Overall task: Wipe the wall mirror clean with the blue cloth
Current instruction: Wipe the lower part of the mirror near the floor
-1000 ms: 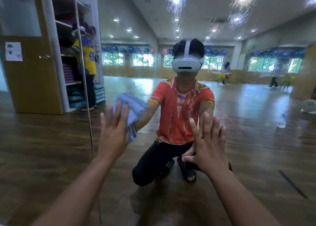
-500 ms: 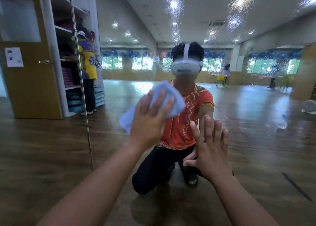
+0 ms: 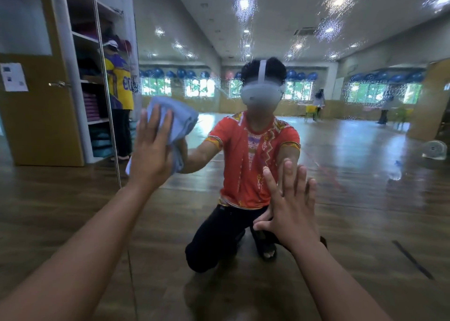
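At the far left of the frame stands a wooden door (image 3: 36,116) with a sheet of paper (image 3: 13,76) stuck on it, and beside it white shelves (image 3: 82,82) stacked with folded mats. A thin metal strip (image 3: 107,106) runs down the glass just right of them.

Next comes the left hand (image 3: 151,150), in the left middle of the frame. Its fingers are straight and together, and it lies flat on the blue cloth (image 3: 181,123), pressing it against the mirror (image 3: 365,187) rather than clutching it. The cloth is bunched, with folds sticking out above and to the right of the fingers.

Right of centre and lower, the right hand (image 3: 292,206) holds nothing. Its fingers are spread and upright, and as far as I can tell the palm rests on the glass, meeting its own reflection.

Fine droplets (image 3: 336,26) speckle the upper right of the mirror. A small white fan (image 3: 434,149) shows reflected at the right edge.
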{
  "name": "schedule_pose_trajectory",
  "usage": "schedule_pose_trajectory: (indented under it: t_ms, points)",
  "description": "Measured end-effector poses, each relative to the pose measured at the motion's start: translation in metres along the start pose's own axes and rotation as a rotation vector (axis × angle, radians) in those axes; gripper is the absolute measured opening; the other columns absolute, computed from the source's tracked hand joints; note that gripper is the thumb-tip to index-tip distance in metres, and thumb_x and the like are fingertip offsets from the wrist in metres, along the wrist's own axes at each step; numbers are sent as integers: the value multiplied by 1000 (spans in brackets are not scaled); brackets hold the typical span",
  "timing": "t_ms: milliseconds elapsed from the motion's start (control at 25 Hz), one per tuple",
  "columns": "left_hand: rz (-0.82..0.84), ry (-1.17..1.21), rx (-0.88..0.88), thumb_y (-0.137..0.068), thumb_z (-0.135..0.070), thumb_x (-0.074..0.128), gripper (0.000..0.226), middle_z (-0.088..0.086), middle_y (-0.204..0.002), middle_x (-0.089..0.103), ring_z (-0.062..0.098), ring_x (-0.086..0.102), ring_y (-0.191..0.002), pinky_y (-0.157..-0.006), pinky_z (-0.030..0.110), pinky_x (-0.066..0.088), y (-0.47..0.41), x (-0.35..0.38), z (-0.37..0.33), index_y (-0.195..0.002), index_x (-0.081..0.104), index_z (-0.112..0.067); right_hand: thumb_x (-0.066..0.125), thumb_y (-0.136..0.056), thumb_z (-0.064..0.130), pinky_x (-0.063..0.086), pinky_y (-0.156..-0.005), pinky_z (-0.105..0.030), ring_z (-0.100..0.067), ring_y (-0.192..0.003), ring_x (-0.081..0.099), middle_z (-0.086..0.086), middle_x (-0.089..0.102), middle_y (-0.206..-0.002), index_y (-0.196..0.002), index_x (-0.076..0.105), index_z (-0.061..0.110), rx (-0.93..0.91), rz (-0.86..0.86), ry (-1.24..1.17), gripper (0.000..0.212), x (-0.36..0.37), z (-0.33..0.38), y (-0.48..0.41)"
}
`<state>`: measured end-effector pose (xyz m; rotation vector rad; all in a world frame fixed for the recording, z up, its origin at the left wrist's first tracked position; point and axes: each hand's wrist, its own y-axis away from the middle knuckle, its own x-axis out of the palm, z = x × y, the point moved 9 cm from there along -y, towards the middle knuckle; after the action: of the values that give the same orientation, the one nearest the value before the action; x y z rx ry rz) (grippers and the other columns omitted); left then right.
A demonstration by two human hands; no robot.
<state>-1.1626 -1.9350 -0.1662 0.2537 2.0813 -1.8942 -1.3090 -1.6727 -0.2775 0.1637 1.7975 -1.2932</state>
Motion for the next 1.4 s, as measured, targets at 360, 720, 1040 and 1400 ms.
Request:
schedule_pose_trajectory:
  t_ms: [360,720,1040,1400]
  points:
    - [68,-67,504,-92,-3,50,63,14,-161,31,38,20,-151,-121,56,22,106,76,-109,-153,39,-16,87,-26,78,-14,-123,-50,-41,-156,-6,-15,-7,-170,-164,5,32,-2,-31,-9,167,0,-2,-1]
    - [80,-92,85,-93,-22,38,69,6,-168,8,33,0,-154,-122,57,7,30,12,-11,-159,19,-23,86,-26,80,-9,-123,-52,-40,-156,-10,-15,-6,-170,-163,12,31,-7,-63,-2,163,-1,-2,-1]
    - [-112,-120,231,-86,-27,47,71,13,-164,25,39,15,-152,-119,57,20,-65,9,-110,-155,37,-13,89,-30,76,-3,-123,-54,-42,-156,-6,-15,-5,-171,-163,15,29,-17,-88,-24,160,-7,0,3]
    - [-152,-141,228,-94,-35,42,63,14,-162,29,39,22,-151,-120,51,22,-61,8,-106,-153,40,-12,87,-56,66,19,-122,-57,-41,-155,15,-15,15,-169,-160,31,20,-143,-255,2,127,-45,-15,5]
